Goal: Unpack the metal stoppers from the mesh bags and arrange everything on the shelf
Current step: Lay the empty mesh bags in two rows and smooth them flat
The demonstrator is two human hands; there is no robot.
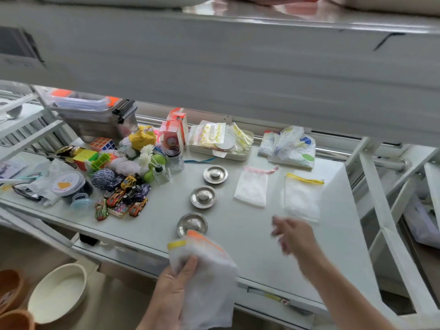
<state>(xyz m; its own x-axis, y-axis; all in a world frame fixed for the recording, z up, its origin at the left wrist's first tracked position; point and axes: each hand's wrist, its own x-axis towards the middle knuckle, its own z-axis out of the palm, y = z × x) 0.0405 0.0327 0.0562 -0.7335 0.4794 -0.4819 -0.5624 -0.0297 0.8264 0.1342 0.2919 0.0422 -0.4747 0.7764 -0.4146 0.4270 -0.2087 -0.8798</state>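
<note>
Three metal stoppers lie in a slanted row on the white shelf (309,246): the far stopper (215,174), the middle stopper (203,196) and the near stopper (192,225), each apart from the next. Right of them two flat mesh bags rest side by side, the pink-corded bag (252,188) and the yellow-corded bag (302,197). The left hand (172,291) has its grip closed on a bunched white mesh bag with orange and yellow trim (207,277), held at the shelf's front edge. The right hand (291,235), blurred, hovers over the shelf with its grip open and fingers spread, just in front of the yellow-corded bag. Toy cars (123,198) sit among the clutter to the left
</note>
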